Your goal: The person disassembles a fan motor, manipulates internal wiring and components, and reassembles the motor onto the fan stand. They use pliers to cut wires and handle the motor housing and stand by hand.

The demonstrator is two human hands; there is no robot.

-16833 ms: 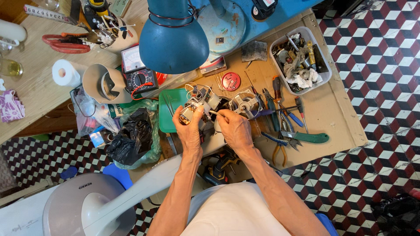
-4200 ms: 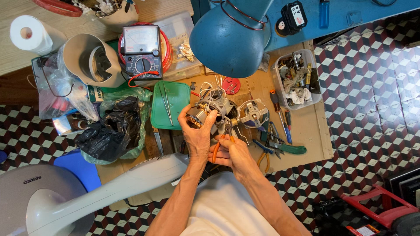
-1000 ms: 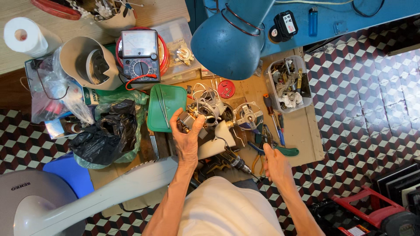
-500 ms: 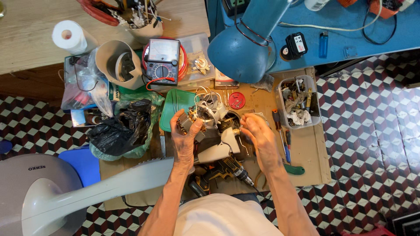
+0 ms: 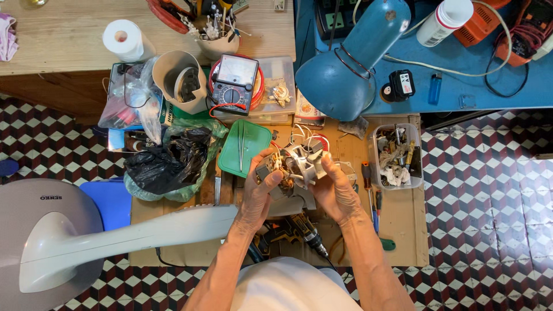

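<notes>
Motor assembly (image 5: pixel 296 164) lying crosswise between both hands, left hand (image 5: pixel 257 193) clasping its wired end, right hand (image 5: pixel 334 193) cupping opposite end, equally near.

Small repair workshop, home-style. Evidence: analog multimeter (image 5: pixel 233 85) upper centre, blue desk lamp (image 5: pixel 345 69) over the work spot, cup of hand tools (image 5: pixel 216 29) at top, clear tub of small parts (image 5: pixel 396 156) right of centre, cordless drill (image 5: pixel 296 233) lower centre, screwdrivers (image 5: pixel 368 187) on the cluttered desk (image 5: pixel 403 222). Patterned tile floor (image 5: pixel 489 201) at right.
</notes>
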